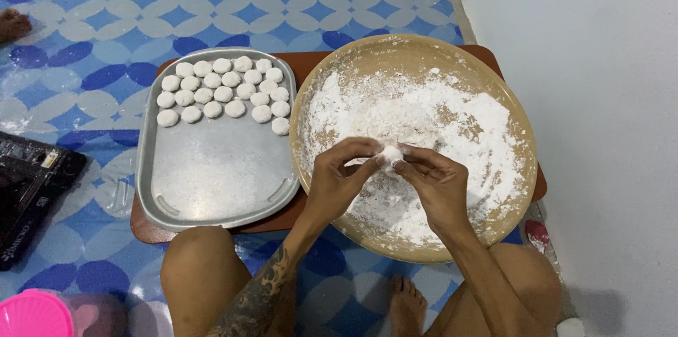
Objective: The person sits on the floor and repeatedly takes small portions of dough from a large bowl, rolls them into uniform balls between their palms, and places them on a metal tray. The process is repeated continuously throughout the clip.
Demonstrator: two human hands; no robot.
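Small white floured dough ball (390,154), pinched between left hand (339,178) and right hand (439,185) fingertips, above flour-filled bowl (519,119)

Left hand (340,176): raised in front of the body, wrist bent, fingers curled inward, thumb and fingertips pinched together toward the right hand.
Right hand (438,183): mirrors it, fingers bent, fingertips meeting the left hand's in a shared pinching grip.
Left forearm: comes up from the lower middle of the view, tattooed along its length.
Right forearm: rises from the lower right, bare.
Legs: both knees bent outward, one bare foot (407,303) between them.
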